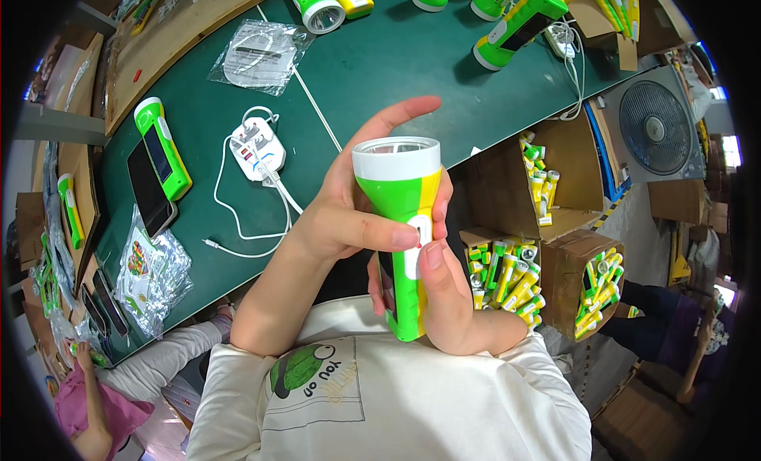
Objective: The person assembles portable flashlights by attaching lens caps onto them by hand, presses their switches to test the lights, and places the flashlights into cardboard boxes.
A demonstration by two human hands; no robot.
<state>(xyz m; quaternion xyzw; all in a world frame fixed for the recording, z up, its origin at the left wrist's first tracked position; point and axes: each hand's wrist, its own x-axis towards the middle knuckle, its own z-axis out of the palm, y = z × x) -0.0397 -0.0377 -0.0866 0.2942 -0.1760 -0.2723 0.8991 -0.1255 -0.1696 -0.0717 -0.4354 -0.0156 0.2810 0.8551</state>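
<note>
Between both hands, close to my chest, I hold a green and yellow flashlight (pixel 400 195) upright, its wide white-rimmed lens end up. My left hand (pixel 349 215) grips it from the left; the thumb presses on the white switch panel and the index finger points out past the lens. My right hand (pixel 445 279) wraps the lower body, its thumb just below the other on the panel's edge. Part of a dark panel shows on the flashlight's left side. Beyond my left arm, a white power strip (pixel 258 148) with a white charging cable lies on the green table (pixel 333 72).
At left a flashlight (pixel 162 148) lies beside a black phone (pixel 147 187). Clear plastic bags (pixel 154 271) rest near the table edge. More flashlights (pixel 519 29) stand at the far right. Cardboard boxes (pixel 567 263) of flashlights and a fan (pixel 654 124) are to the right. Other people are nearby.
</note>
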